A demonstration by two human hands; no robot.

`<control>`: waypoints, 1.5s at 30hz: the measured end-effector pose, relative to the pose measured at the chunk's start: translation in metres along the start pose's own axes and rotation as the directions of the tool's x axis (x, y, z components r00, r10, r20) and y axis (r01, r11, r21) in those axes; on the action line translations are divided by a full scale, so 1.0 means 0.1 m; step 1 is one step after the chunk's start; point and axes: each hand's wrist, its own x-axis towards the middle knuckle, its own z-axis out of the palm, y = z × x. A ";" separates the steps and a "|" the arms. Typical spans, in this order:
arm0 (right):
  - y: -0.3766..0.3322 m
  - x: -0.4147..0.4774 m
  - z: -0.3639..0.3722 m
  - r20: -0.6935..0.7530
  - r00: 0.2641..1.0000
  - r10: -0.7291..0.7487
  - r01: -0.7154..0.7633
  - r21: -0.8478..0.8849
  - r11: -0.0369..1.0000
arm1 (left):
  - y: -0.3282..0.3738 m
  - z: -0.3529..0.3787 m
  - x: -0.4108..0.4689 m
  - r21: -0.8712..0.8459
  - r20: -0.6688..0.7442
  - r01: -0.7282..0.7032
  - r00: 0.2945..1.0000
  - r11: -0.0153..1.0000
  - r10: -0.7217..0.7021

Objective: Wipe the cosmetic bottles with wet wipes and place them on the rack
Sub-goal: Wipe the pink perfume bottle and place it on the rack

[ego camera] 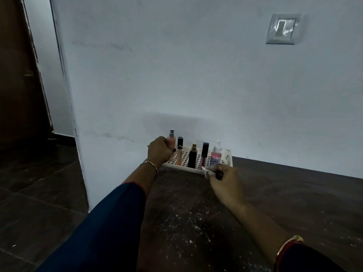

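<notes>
With the left hand (160, 150) curled round the pink bottle (172, 141) at the left end of the rack (185, 157) and the right hand (225, 182) pinching the wipe (206, 172) near its front edge, a careless set-down could topple the tube (179, 153) just beside it.

Pale wall (176, 75), silver switch plate (282, 29), brown door (17, 85), dark tiled floor (39, 193), speckled countertop (294, 203)

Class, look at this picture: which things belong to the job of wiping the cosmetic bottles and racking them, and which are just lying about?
Belong to the job: peach spray bottle, gripped by the left hand; wet wipe, held in the right hand; white rack; four other bottles standing in it.
Just there: wall switch; door; white specks on the table.
</notes>
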 end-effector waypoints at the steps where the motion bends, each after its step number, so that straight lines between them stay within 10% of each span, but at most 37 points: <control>1: 0.01 -0.01 0.02 0.001 1.000 -0.010 0.010 -0.003 1.000 | -0.02 0.03 0.01 0.022 -0.001 -0.008 1.000 1.000 0.008; 35: -0.26 -0.19 -0.12 -0.112 0.985 0.129 -0.118 0.103 0.988 | 0.07 -0.22 -0.63 -0.066 -0.124 -0.035 0.992 0.997 0.026; 45: -0.50 -0.66 -0.55 -0.101 0.951 0.292 -0.234 0.382 0.894 | 0.73 -0.13 -1.74 -0.477 0.226 0.072 0.973 0.876 0.043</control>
